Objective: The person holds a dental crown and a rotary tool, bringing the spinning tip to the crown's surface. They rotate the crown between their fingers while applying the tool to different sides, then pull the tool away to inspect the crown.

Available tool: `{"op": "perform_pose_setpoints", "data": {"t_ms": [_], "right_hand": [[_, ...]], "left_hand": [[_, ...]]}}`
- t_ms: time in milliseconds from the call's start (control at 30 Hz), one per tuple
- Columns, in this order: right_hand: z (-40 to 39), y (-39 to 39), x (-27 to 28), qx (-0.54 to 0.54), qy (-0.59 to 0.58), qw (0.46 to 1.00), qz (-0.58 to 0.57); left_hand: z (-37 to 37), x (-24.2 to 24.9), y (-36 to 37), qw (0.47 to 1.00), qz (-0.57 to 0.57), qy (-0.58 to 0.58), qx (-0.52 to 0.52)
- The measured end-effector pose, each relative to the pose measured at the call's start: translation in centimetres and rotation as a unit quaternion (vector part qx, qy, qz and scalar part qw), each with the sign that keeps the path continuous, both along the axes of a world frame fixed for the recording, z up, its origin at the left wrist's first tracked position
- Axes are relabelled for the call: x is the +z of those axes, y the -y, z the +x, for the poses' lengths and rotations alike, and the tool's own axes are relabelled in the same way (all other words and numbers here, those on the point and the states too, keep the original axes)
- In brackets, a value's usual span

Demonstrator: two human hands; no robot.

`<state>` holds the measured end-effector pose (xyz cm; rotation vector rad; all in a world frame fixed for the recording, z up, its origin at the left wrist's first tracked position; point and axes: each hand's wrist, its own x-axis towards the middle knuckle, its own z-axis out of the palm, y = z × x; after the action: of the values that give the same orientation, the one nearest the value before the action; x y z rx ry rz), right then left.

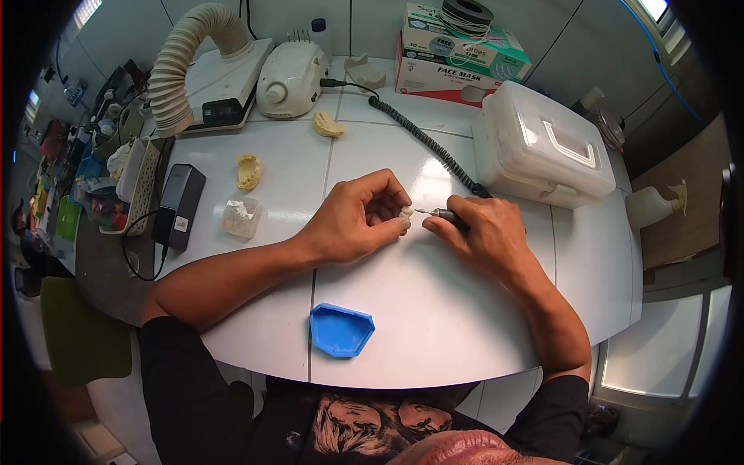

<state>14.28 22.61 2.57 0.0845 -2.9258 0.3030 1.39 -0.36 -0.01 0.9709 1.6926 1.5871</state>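
over a white table (434, 325), a left hand (346, 221) at center closed in a pinch, a right hand (494, 236) at center right gripped a rotary handpiece (451, 218), its bit (425, 211) at the pinched pale piece (406, 211) mid-frame; apparent grinding called next for light, steady contact.

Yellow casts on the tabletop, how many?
2. One yellow cast lies just right and in front of the white dial unit; a second yellow cast lies just behind the small clear container. Others could be hidden behind objects.
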Motion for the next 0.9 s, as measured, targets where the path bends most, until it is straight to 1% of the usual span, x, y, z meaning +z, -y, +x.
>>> {"op": "perform_pose_setpoints", "data": {"t_ms": [133, 233, 533, 733, 833, 900], "right_hand": [[-0.12, 0.03, 0.22, -0.004, 0.004, 1.0, 0.002], [0.11, 0.14, 0.01, -0.004, 0.002, 1.0, 0.003], [0.07, 0.1, -0.04, -0.003, -0.005, 1.0, 0.002], [-0.05, -0.11, -0.28, 0.005, -0.012, 1.0, 0.012], [-0.07, -0.01, -0.22, 0.007, -0.012, 1.0, 0.015], [-0.07, 0.04, -0.2, 0.007, -0.012, 1.0, 0.017]], "left_hand": [[-0.06, -0.15, -0.04, 1.0, 0.003, -0.031, 0.003], [-0.05, 0.2, 0.07, 1.0, -0.015, -0.013, -0.01], [-0.05, 0.46, 0.16, 0.999, -0.025, -0.024, -0.017], [-0.1, 0.26, 0.1, 0.999, -0.026, -0.011, -0.019], [0.1, -0.12, -0.04, 1.0, 0.004, -0.003, 0.003], [-0.1, 0.06, 0.02, 1.0, -0.011, -0.006, -0.012]]}}
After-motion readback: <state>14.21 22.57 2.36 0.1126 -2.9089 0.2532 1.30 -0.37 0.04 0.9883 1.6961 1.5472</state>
